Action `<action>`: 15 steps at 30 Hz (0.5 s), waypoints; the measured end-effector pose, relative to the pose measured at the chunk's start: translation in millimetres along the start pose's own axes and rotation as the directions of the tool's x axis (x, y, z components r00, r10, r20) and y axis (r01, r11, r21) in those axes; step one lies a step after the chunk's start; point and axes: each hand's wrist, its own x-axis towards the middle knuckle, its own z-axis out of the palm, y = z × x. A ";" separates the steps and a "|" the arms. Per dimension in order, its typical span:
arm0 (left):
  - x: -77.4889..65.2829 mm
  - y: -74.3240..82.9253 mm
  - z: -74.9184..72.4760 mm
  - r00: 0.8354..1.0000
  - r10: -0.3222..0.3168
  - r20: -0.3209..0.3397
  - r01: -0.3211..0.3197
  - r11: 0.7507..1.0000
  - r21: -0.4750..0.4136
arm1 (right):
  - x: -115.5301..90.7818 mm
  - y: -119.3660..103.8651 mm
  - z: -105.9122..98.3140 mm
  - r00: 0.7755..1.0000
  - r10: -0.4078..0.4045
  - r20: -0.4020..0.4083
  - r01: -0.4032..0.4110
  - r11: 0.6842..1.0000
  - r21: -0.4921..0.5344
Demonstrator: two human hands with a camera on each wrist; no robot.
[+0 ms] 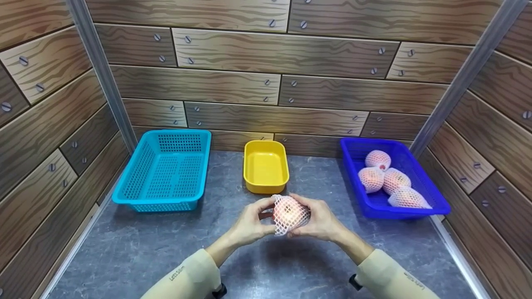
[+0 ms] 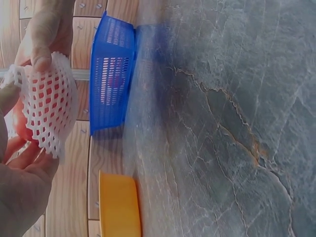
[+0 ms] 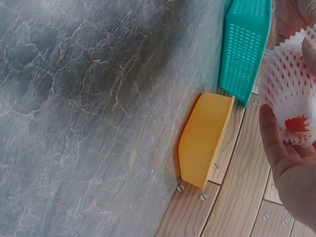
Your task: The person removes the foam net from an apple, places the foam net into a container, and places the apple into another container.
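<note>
A red apple in a white foam net is held up between both hands, above the tabletop. My left hand pinches the net's open edge on the left, thumb and fingers apart around it. On the other side my right hand grips the netted apple with thumb below and fingers above. In the left wrist view, red skin shows bare at the net's opening. The right wrist view shows the net wrapped over the apple, with a red patch at its open end.
Beyond the hands stands a yellow bin. A teal perforated basket sits at left. The blue basket at right holds several netted apples. Wood-patterned walls enclose the grey marbled table on three sides.
</note>
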 end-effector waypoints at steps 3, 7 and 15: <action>-0.3 -0.2 0.4 1.000 -0.015 -0.006 0.015 0.999 0.028 | -0.4 -0.2 0.2 1.000 -0.011 0.000 0.011 1.000 0.014; 0.5 0.5 1.6 0.999 -0.040 -0.013 0.041 0.998 0.049 | -0.5 0.7 2.3 0.999 -0.028 -0.017 0.029 0.999 0.026; 2.8 2.1 4.0 0.997 -0.074 -0.002 0.074 0.994 0.074 | -2.2 0.7 7.1 0.996 -0.054 -0.065 0.058 0.997 0.058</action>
